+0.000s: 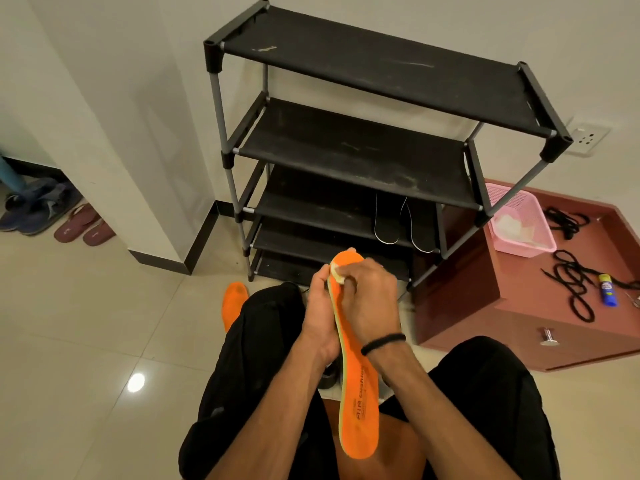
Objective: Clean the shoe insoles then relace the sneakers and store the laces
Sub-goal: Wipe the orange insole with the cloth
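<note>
The right hand [367, 299] covers most of the pad [337, 273] and the insole's [358, 410] middle. A second insole [233, 303] disappears behind the knee — scissors [634, 299] are cut by the right edge, the tube's [607, 289] label unreadable.

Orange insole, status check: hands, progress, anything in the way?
Left hand holds orange insole upright; right hand rubs white wipe on its toe. Second insole on floor. Laces on cabinet. Nothing obstructing.

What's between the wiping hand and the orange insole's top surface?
Only the small pale wipe, which the right hand presses onto the orange insole near its toe. The left hand grips the insole's edge, clear of the orange face.
</note>
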The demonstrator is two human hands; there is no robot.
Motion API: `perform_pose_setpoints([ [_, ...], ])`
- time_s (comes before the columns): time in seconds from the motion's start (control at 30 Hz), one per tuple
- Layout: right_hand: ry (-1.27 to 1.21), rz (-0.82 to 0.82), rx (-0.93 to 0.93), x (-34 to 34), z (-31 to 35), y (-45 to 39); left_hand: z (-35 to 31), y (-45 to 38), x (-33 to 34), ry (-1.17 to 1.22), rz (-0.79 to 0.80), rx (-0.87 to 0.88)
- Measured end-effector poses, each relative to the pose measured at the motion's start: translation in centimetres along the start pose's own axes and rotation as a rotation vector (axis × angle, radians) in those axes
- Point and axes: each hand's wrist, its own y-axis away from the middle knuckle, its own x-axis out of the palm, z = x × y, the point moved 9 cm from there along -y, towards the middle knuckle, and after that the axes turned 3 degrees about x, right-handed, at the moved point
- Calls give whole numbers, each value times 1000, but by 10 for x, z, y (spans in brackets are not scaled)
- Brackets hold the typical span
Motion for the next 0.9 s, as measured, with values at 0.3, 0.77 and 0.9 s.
perform_pose_setpoints([
  [0.3, 61, 141, 12, 7, 23, -6, -12, -2, -2, 37, 17, 17],
  [0.77, 6, -13, -39, 3, 2, 7, -2, 6, 1, -69, 14, 13],
  [0.9, 78, -116, -47, -3, 1, -21, -2, 7, 6, -74, 33, 14],
])
